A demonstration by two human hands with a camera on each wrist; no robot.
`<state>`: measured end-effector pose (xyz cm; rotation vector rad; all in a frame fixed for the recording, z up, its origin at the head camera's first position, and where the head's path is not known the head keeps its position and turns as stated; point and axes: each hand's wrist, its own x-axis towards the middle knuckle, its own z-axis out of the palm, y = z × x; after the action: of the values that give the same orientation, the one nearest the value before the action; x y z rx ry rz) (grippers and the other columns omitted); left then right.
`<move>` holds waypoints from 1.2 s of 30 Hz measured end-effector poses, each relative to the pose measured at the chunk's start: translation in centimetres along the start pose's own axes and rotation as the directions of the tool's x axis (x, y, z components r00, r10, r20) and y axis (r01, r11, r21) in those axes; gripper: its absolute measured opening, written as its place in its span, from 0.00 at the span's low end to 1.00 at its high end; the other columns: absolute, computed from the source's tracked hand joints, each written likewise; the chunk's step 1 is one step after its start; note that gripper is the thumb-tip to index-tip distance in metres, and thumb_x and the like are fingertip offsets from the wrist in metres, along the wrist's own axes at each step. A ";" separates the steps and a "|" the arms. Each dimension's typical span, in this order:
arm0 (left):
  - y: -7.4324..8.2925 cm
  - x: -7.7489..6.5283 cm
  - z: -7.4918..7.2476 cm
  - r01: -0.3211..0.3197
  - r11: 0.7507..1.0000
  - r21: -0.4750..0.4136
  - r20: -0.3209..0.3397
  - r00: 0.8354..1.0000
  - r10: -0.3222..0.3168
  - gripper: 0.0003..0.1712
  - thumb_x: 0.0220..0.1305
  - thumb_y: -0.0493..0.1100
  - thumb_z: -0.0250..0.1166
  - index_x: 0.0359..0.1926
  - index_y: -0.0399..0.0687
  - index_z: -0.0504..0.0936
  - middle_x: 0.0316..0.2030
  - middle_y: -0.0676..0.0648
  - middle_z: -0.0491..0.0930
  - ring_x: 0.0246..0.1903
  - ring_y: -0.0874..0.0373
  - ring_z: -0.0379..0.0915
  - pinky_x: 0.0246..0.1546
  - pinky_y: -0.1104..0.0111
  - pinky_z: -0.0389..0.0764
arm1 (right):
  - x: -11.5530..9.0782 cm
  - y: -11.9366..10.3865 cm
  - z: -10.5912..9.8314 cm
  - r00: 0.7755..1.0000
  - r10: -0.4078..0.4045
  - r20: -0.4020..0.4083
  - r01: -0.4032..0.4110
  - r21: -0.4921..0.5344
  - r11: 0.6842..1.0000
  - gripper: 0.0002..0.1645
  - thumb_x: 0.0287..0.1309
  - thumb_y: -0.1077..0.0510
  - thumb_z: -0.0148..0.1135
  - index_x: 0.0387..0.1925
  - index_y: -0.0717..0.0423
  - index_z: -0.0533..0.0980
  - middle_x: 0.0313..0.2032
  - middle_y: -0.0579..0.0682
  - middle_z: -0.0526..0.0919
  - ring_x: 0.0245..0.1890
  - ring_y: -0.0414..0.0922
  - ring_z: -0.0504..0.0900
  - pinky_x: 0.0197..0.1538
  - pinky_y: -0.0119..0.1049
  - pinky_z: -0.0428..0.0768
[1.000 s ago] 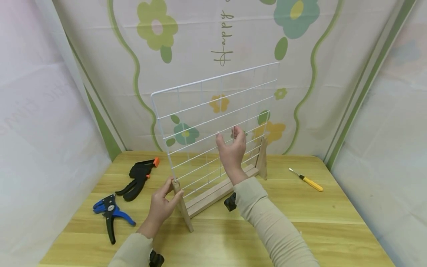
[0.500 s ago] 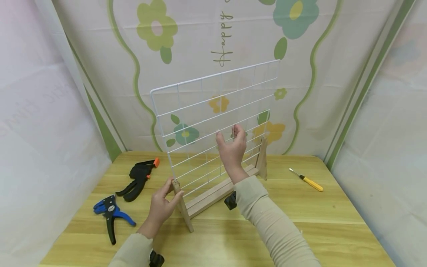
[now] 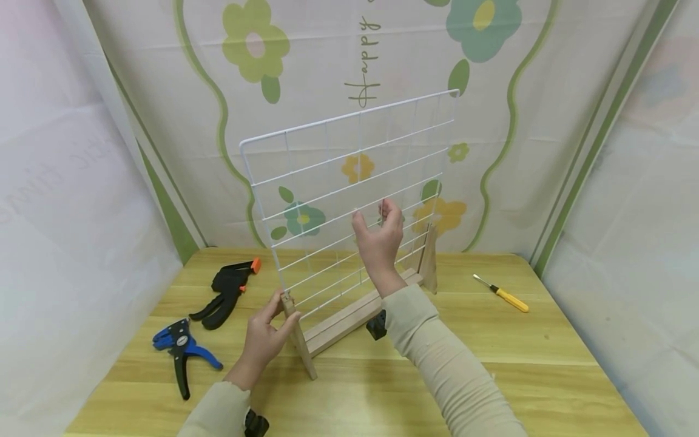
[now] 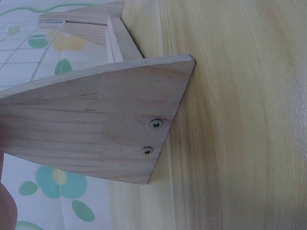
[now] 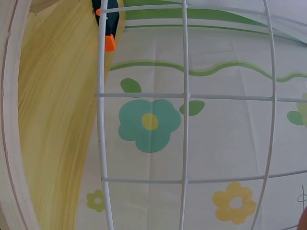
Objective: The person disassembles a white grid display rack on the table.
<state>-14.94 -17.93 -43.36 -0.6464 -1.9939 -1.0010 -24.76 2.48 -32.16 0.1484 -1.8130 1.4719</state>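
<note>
Where the right hand (image 3: 380, 246) grips, white wire (image 5: 186, 96) (thin) forms rectangles.

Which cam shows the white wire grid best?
Head: it takes in the white wire grid nearly whole, top edge included; the right hand covers some wires. Left wrist catches only a small part at upper left; right wrist gives a close-up of several wires running out of frame.
</note>
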 end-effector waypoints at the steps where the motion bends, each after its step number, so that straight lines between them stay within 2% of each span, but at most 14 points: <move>1: 0.2 0.1 0.0 -0.004 1.000 0.005 -0.002 1.000 0.004 0.31 0.31 0.20 0.71 0.45 0.21 0.75 0.31 0.35 0.82 0.30 0.43 0.82 0.42 0.79 0.78 | 0.0 0.0 0.0 1.000 -0.004 -0.001 0.004 0.001 1.000 0.34 0.48 0.52 0.62 0.53 0.70 0.65 0.48 0.61 0.74 0.51 0.52 0.73 0.60 0.37 0.71; 6: 0.6 0.3 0.0 0.002 1.000 0.000 -0.004 1.000 -0.002 0.32 0.31 0.20 0.70 0.45 0.21 0.75 0.30 0.35 0.82 0.30 0.43 0.82 0.42 0.78 0.78 | 0.1 -0.1 0.0 1.000 -0.012 -0.004 0.012 0.000 1.000 0.34 0.48 0.52 0.62 0.52 0.69 0.65 0.47 0.60 0.74 0.51 0.52 0.73 0.59 0.37 0.72; 15: -0.9 -0.6 0.3 0.001 0.999 -0.045 0.002 1.000 -0.001 0.31 0.38 0.24 0.71 0.50 0.26 0.75 0.34 0.35 0.83 0.34 0.46 0.82 0.45 0.80 0.76 | 0.4 -0.6 0.0 1.000 -0.017 -0.002 0.017 0.018 1.000 0.34 0.48 0.51 0.62 0.52 0.68 0.65 0.47 0.60 0.74 0.51 0.53 0.72 0.59 0.38 0.71; 23: -0.9 -0.6 0.2 -0.020 0.999 -0.036 0.000 1.000 0.020 0.30 0.40 0.26 0.71 0.49 0.28 0.75 0.34 0.36 0.83 0.32 0.45 0.82 0.43 0.77 0.78 | 0.5 -0.8 0.0 0.999 -0.034 -0.009 0.034 0.019 0.999 0.34 0.47 0.52 0.62 0.51 0.70 0.65 0.46 0.60 0.74 0.50 0.53 0.72 0.58 0.40 0.71; 29: -0.8 -0.5 0.2 0.004 0.999 -0.038 0.009 1.000 -0.003 0.30 0.39 0.25 0.71 0.48 0.28 0.75 0.34 0.37 0.83 0.34 0.45 0.82 0.44 0.79 0.77 | 0.7 -0.8 0.0 0.999 -0.045 -0.016 0.045 0.011 0.999 0.34 0.47 0.52 0.62 0.51 0.70 0.66 0.47 0.61 0.75 0.50 0.52 0.73 0.59 0.38 0.72; 36: -0.8 -0.6 0.2 0.008 0.999 -0.042 0.004 1.000 -0.008 0.29 0.41 0.26 0.71 0.49 0.26 0.75 0.35 0.36 0.82 0.35 0.48 0.82 0.45 0.81 0.76 | 1.0 -1.1 0.1 0.998 -0.057 -0.040 0.057 0.005 0.998 0.33 0.46 0.52 0.63 0.50 0.69 0.67 0.46 0.61 0.75 0.49 0.53 0.74 0.57 0.40 0.73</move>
<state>-15.29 -18.23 -44.30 -0.6639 -1.9847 -1.0498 -24.90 2.44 -30.71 0.1710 -1.7586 1.4308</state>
